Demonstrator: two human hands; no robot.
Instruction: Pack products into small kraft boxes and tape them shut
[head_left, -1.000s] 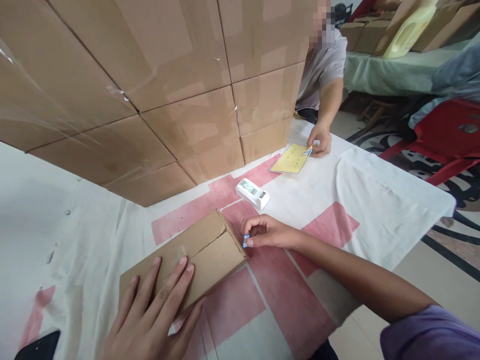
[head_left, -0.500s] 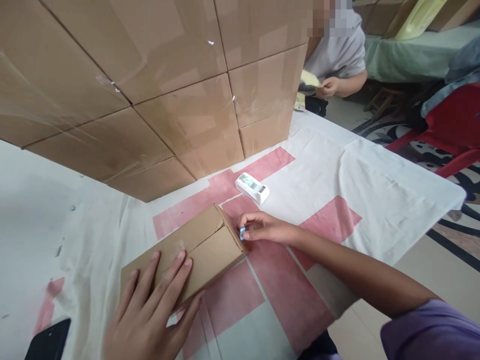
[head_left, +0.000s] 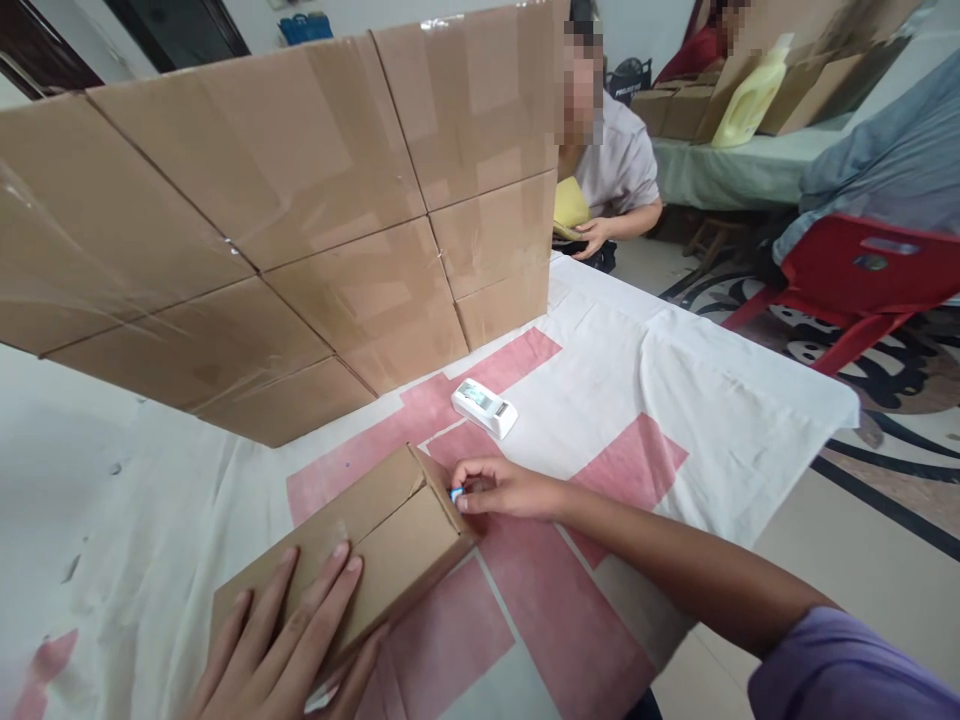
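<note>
A closed brown cardboard box [head_left: 386, 530] lies flat on the cloth-covered table in front of me. My left hand [head_left: 281, 640] rests over its near end, fingers spread across the lid and thumb down along the side facing me. At the far right end of the box is my right hand [head_left: 499, 488], its thumb and forefinger pinching a small blue-and-white piece [head_left: 456, 494] close against the end face. What kind of thing that piece is cannot be made out. Just beyond the right hand lies a white handheld device [head_left: 484, 408] with a small display.
Taped cardboard cartons [head_left: 337, 240] stand stacked along the far side of the table [head_left: 720, 390]. Past them a person [head_left: 619, 170] holds something yellow. A red chair [head_left: 877, 270] and a yellow bottle [head_left: 754, 95] on another table are to the right.
My view has tilted up, so the table things sit lower and slightly left. Both hands keep their places on the box, and the small piece stays pinched. The person's yellow item has shifted.
</note>
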